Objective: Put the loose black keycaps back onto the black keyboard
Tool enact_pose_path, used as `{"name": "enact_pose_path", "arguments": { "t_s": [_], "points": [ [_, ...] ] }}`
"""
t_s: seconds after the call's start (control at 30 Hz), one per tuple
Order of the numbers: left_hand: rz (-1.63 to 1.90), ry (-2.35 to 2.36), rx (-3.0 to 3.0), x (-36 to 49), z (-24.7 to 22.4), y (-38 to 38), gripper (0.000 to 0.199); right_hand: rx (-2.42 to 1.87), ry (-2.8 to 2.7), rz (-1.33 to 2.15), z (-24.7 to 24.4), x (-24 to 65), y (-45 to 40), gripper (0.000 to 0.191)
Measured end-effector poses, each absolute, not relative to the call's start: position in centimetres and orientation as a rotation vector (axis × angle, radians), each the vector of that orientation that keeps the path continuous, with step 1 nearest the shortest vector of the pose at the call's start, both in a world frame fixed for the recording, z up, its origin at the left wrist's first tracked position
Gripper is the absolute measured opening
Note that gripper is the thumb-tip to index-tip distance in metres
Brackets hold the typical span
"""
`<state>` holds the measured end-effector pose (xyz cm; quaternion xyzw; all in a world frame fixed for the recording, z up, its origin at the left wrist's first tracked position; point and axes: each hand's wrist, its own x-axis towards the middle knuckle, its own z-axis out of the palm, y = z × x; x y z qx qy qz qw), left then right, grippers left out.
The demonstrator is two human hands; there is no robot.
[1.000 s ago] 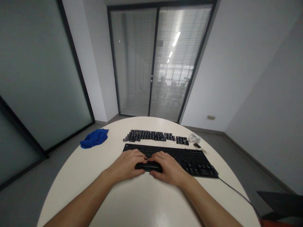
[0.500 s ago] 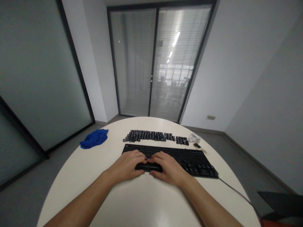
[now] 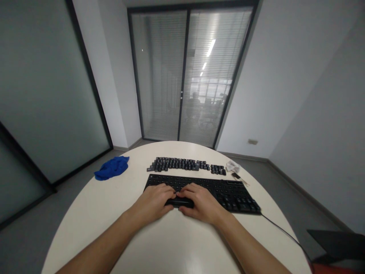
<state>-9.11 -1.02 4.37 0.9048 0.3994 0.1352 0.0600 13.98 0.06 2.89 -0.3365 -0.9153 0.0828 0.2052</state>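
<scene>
A black keyboard (image 3: 238, 199) lies on the round cream table (image 3: 159, 243), its cable leaving from the right end. Many of its key places are bare, while keycaps show at its right part. My left hand (image 3: 156, 201) and my right hand (image 3: 199, 201) meet over the keyboard's front edge, both with bent fingers. Between them is the long black spacebar area, which both hands touch. Whatever the fingertips pinch is too small to make out. Behind the keyboard, loose black keycaps (image 3: 179, 163) stand in rows.
A blue cloth (image 3: 112, 168) lies at the table's left edge. Crumpled clear plastic (image 3: 233, 166) and a small dark item with pale sticks (image 3: 236, 175) are at the right. The black cable (image 3: 281, 229) runs over the right edge towards a dark chair.
The view has shifted slightly. My left hand has slid a little off the spacebar area's left part, and its fingers stay near those of my right hand.
</scene>
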Motion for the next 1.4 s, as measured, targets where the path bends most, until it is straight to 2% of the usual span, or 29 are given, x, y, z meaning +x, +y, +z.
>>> {"name": "enact_pose_path", "arguments": {
  "t_s": [0.3, 0.77, 1.13, 1.3, 1.4],
  "points": [
    [0.513, 1.200, 2.744, -9.1, 3.8, -0.9, 0.017, -0.947, -2.536, 0.222, 2.8, 13.9, 0.0, 0.036],
    [0.472, 1.208, 2.773, -9.0, 4.0, -1.1, 0.019, -0.948, -2.545, 0.207, 2.7, 13.7, 0.1, 0.036],
    [0.652, 1.126, 2.732, -9.5, 4.1, -0.3, 0.016, -0.923, -2.572, 0.223, 3.2, 14.2, 0.0, 0.033],
    [0.831, 1.240, 2.678, -10.2, 3.6, 0.6, 0.014, -0.915, -2.580, 0.215, 3.3, 14.1, -0.1, 0.029],
    [0.921, 1.327, 2.611, -10.7, 2.9, 1.3, 0.020, -0.923, -2.582, 0.215, 3.4, 14.1, -0.1, 0.029]
  ]
}}
